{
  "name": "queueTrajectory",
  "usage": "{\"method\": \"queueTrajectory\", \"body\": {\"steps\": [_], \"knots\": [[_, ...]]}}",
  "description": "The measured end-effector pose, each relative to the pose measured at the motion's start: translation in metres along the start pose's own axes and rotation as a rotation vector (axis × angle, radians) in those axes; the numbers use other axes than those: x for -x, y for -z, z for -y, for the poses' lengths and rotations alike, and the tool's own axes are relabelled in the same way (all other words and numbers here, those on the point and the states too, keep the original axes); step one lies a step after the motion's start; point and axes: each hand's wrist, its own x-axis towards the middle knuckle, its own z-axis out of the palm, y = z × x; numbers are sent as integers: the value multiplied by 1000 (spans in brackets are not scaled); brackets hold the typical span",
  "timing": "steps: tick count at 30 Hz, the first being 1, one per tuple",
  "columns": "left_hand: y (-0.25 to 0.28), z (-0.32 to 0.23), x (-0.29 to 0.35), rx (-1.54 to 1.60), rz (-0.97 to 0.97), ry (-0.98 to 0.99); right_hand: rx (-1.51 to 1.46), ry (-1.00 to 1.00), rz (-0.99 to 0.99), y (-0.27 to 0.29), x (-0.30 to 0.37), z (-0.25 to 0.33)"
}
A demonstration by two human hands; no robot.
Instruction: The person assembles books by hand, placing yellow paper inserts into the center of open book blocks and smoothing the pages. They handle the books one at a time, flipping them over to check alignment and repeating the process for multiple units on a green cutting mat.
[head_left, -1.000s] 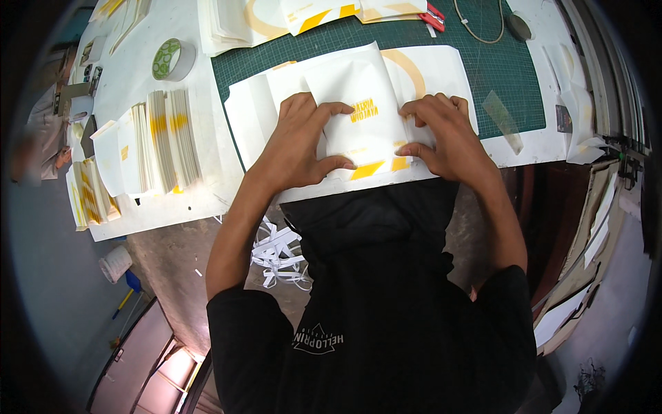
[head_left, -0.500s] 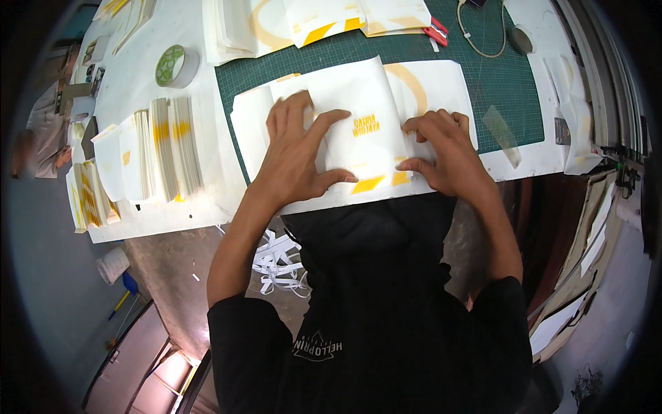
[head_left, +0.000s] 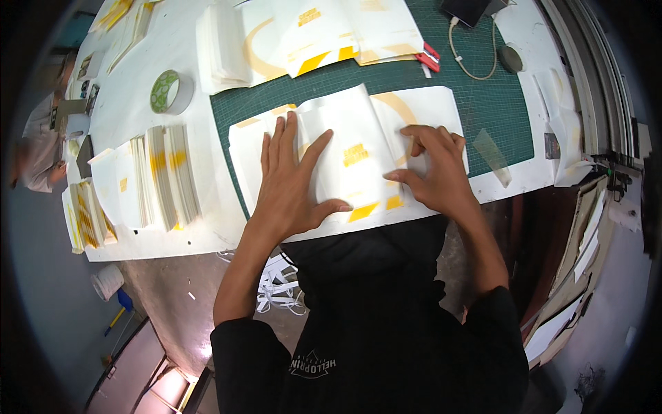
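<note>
Btwn L hand (head_left: 286,186) & R hand (head_left: 438,169), folded white/yellow paper (head_left: 348,134) lies on green mat (head_left: 510,117). L hand spread wide over its left part, gripping nothing; R hand half-curled by right fold, pinching or not, can't tell. Paper under L palm hidden; dark box (head_left: 469,10) cut off up top. L fingers straighter vs half-sec ago.

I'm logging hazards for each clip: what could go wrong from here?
The white sheet seems raised between the left hand and right hand, so uneven pressure might crease it askew. It lies close to the front edge of the table, so a tug toward the body could drag it over.
</note>
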Motion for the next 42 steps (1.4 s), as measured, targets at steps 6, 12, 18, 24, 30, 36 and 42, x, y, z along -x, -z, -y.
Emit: {"method": "queueTrajectory", "body": {"steps": [6, 12, 18, 24, 30, 36, 42], "knots": [[5, -4, 0, -38, 2, 33, 46, -16, 43, 2, -6, 4], [7, -1, -4, -86, 39, -36, 65, 16, -7, -5, 4, -2], [5, -3, -4, -88, 70, -14, 23, 14, -90, -9, -15, -6], [4, -2, -4, -97, 49, -22, -5, 31, -178, -18, -69, -5], [6, -3, -5, -81, 63, -25, -22, 4, -273, -30, -106, -10], [5, -3, -5, -80, 67, -26, -17, -10, -274, -31, -104, -9], [6, -2, -4, -91, 75, -42, 7, 120, -378, -33, -94, -15]]}}
